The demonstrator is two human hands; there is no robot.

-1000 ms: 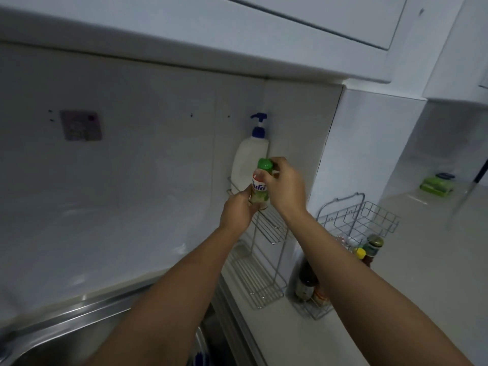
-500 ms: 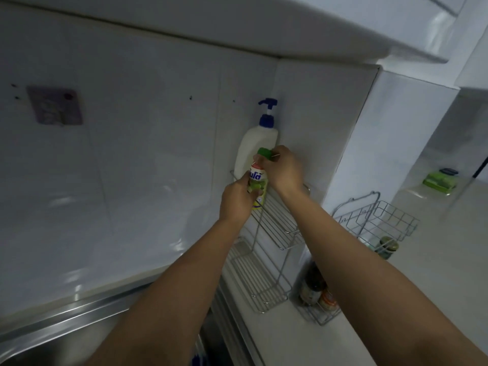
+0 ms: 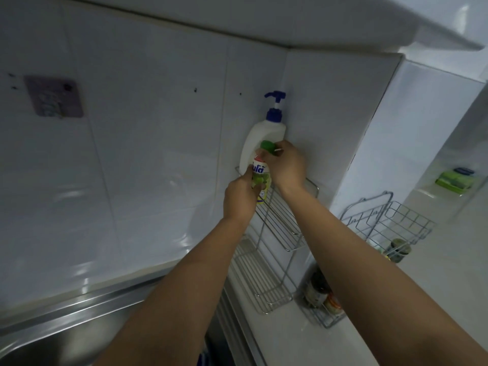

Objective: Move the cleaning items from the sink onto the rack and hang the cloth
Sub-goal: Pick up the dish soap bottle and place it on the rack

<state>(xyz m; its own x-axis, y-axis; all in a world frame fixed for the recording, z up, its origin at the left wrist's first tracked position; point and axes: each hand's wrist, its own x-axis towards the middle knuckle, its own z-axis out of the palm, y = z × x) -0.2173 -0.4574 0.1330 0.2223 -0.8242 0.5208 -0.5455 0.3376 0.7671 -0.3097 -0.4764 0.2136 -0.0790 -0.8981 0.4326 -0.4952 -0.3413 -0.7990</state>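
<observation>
A small dish-soap bottle (image 3: 261,172) with a green cap and a yellow-green label is upright at the left end of the wire rack's (image 3: 284,223) top shelf. My left hand (image 3: 241,198) grips its lower body. My right hand (image 3: 286,165) closes around its neck and cap from the right. Directly behind it on the same shelf is a tall white pump bottle (image 3: 265,136) with a blue pump, in the tiled corner. The rack's lower shelf (image 3: 260,281) holds nothing. No cloth is in view.
The steel sink (image 3: 52,331) is at the bottom left. A second wire basket (image 3: 390,223) with jars and dark bottles (image 3: 318,286) sits right of the rack on the white counter. A green sponge (image 3: 454,179) lies far right. A stick-on hook (image 3: 54,96) is on the wall at left.
Both hands have carried the small bottle a little up and closer to the pump bottle, over the top shelf. The camera has tilted, so the scene sits higher and nearer.
</observation>
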